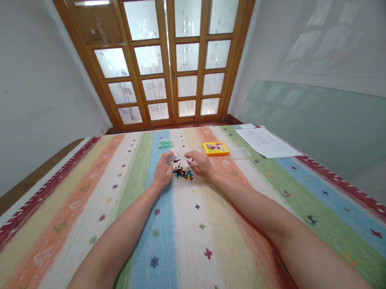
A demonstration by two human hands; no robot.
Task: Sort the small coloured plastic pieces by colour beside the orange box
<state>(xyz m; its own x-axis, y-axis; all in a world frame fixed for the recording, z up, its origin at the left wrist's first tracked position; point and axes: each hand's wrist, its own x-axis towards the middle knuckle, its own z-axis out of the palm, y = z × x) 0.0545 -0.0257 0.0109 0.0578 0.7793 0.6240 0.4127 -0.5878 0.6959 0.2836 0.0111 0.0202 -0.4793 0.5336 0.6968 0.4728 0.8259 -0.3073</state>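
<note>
My left hand (163, 169) and my right hand (200, 164) hold a piece of clear plastic packaging (178, 155) between them, fingers closed on its two sides. Whether it is a bag or a thin tray, I cannot tell. Just below it, on the tablecloth, lies a small heap of tiny toy building bricks (184, 175) in blue, yellow, red, black and white. Some white and dark pieces (177, 165) show between my hands, partly behind the fingers. Each piece is too small to make out singly.
Right of my hands lies a yellow box (216, 148) with a picture on it, beside a clear plastic tray (240, 153). A printed sheet (265, 142) is farther right. A small clear packet with green contents (165, 144) lies behind my left hand. A striped cloth (186, 233) covers the table.
</note>
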